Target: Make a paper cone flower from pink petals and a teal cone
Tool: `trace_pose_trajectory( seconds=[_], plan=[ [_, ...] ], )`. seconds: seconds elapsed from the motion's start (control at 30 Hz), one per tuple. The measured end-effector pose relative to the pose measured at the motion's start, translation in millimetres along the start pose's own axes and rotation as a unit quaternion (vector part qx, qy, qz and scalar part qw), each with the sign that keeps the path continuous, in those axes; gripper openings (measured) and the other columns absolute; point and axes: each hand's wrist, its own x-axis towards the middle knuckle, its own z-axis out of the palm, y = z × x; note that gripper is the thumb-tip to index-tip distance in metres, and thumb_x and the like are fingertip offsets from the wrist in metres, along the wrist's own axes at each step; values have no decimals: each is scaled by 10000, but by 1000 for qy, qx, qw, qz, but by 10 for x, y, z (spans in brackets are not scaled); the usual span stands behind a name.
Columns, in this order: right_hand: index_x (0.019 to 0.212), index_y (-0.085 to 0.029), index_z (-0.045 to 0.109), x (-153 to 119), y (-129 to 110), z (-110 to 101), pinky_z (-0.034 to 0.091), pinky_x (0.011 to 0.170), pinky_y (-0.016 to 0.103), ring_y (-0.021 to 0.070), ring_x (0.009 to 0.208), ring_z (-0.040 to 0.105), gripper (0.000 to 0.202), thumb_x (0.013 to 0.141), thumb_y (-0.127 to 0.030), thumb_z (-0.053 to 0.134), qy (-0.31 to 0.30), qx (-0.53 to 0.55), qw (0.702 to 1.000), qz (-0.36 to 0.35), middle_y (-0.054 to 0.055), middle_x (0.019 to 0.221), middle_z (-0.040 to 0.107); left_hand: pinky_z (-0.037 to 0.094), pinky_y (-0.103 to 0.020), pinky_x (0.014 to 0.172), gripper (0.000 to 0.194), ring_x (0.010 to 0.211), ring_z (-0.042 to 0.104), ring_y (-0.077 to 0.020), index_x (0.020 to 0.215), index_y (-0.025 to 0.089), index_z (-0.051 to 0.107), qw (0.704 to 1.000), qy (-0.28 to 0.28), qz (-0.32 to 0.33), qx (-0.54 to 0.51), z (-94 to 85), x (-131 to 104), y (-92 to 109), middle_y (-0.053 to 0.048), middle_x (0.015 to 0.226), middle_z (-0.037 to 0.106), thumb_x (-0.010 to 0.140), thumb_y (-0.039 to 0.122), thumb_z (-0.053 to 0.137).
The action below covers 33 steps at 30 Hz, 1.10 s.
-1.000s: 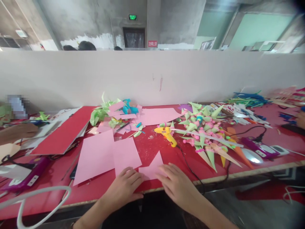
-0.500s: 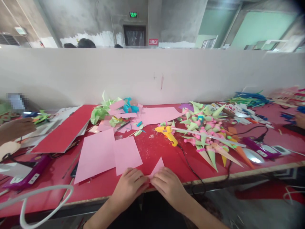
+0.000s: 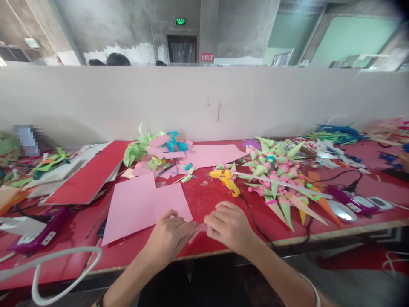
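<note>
Close to the table's front edge, my left hand (image 3: 174, 233) and my right hand (image 3: 227, 226) pinch a small piece of pink paper (image 3: 200, 230) between them. Most of that piece is hidden by my fingers. Just beyond my left hand lie a pink paper square (image 3: 171, 200) and a larger pink sheet (image 3: 131, 207), slightly overlapping. A yellow glue gun (image 3: 226, 181) rests on its side past my right hand. To its right is a heap of pale green and pink paper cones (image 3: 276, 179).
Pink, green and blue scraps (image 3: 159, 149) lie against the white partition (image 3: 179, 102). A red board (image 3: 89, 175) and a purple power strip (image 3: 41, 230) are on the left. Another purple power strip (image 3: 351, 199) stands right. A white tube (image 3: 36, 277) loops at the lower left.
Both hands have risen slightly, and the pink piece's upright point no longer shows between them. On the far left, another person's arm has gone out of view.
</note>
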Motion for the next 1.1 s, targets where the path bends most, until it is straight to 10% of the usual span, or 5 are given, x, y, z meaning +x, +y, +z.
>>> trace_pose_trajectory(
  seconds=[0.23,0.5,0.83,1.1],
  plan=[
    [771,-179,555,-103,231,-196,389,650,258,142,674,512,150,779,-115,420,41,53,986,153,25,669,577,374,-265,623,270,463,514,-98,753,172,638,998,-16,-66,14,-198,-112,-204,3,528,608,861,219,394],
    [745,-168,578,103,-7,-151,365,610,248,123,597,508,254,886,-229,376,-91,134,983,89,17,634,601,337,-281,723,166,678,580,-119,869,191,602,997,1,-6,71,-192,101,-15,9,735,668,830,171,442],
    [672,-179,533,163,-44,-154,314,530,202,90,533,448,231,865,-244,425,-163,235,945,160,-34,569,529,330,-263,619,225,459,442,-89,591,168,504,980,54,27,189,-53,139,7,49,472,494,768,80,396],
    [688,-171,517,-8,189,-226,365,526,183,96,566,493,215,855,-270,423,-82,300,912,267,-22,601,521,360,-234,520,164,484,477,-112,653,171,505,980,34,-187,52,-118,-124,-385,23,526,545,756,137,383]
  ],
)
